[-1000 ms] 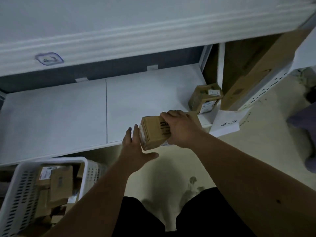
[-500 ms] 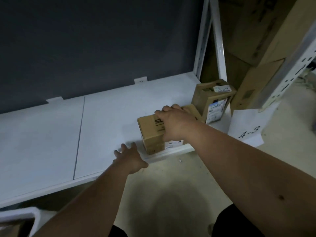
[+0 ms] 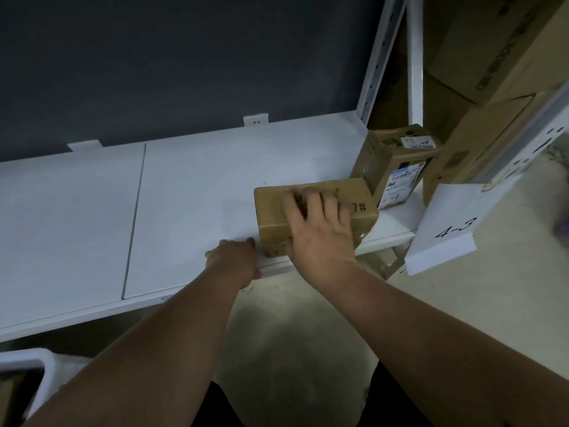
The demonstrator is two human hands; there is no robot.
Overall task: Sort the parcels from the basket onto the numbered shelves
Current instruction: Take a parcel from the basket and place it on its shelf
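Parcel [image 3: 311, 211] marked "7#" sits at the shelf's [image 3: 184, 192] front edge; my right hand [image 3: 320, 229] lies flat on top, my left hand [image 3: 235, 260] curls over the rim. Tag [image 3: 446, 226] reads "4-3".

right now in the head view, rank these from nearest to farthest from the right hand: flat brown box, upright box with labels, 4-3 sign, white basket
1. Flat brown box, on the shelf's front edge, directly under the right hand.
2. Upright box with labels, just behind and to the right on the same shelf.
3. 4-3 sign, farther right, hanging past the shelf end.
4. White basket, far left, low on the floor.
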